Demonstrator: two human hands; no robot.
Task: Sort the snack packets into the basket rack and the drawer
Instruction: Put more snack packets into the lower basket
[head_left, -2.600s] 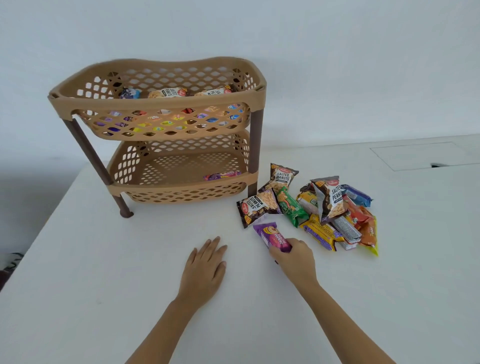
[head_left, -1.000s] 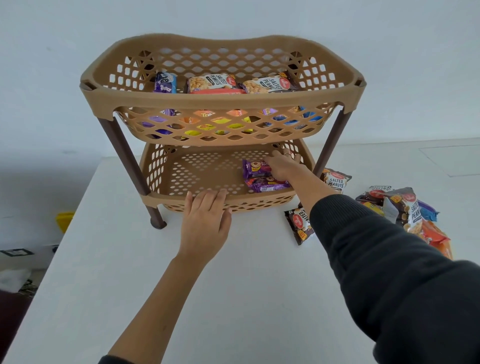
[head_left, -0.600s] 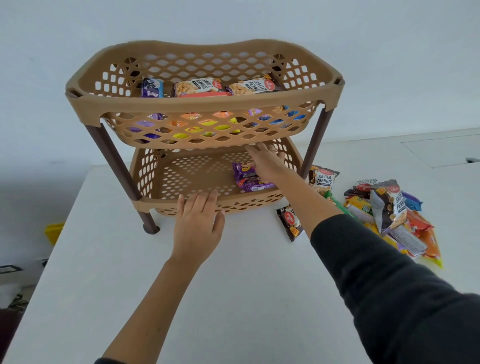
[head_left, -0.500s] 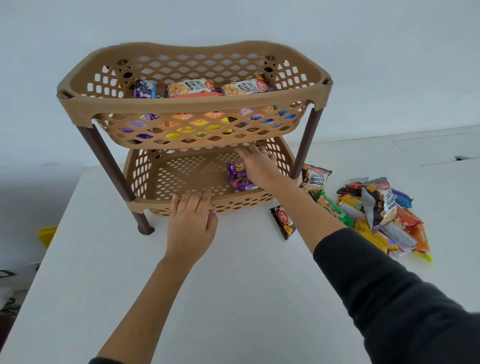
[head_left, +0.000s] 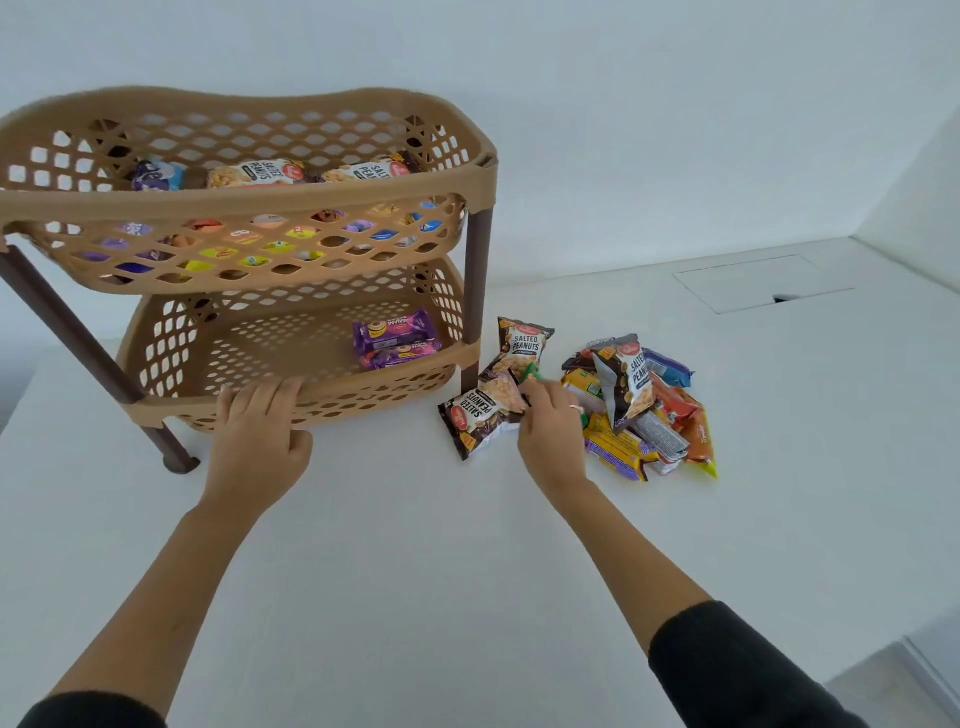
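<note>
Two-tier tan basket rack (head_left: 244, 200) on white table (head_left: 415, 571), far left. Top basket: two packets reading "SALTED PEANUTS" (head_left: 260, 174), purple-blue packet at left; more wrappers show through lattice. Bottom basket: two purple biscuit packets (head_left: 396, 339), right side, writing illegible. Loose packet pile (head_left: 639, 410) right of rack; three read "SALTED PEANUTS". Left hand (head_left: 257, 439) released, straight fingers resting on lower basket's near rim. Right hand (head_left: 548, 423) pinching green packet (head_left: 532, 374) at pile's left edge.

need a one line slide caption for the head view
Left hand rests on the rack; right hand reaches the green packet in the pile.
</note>
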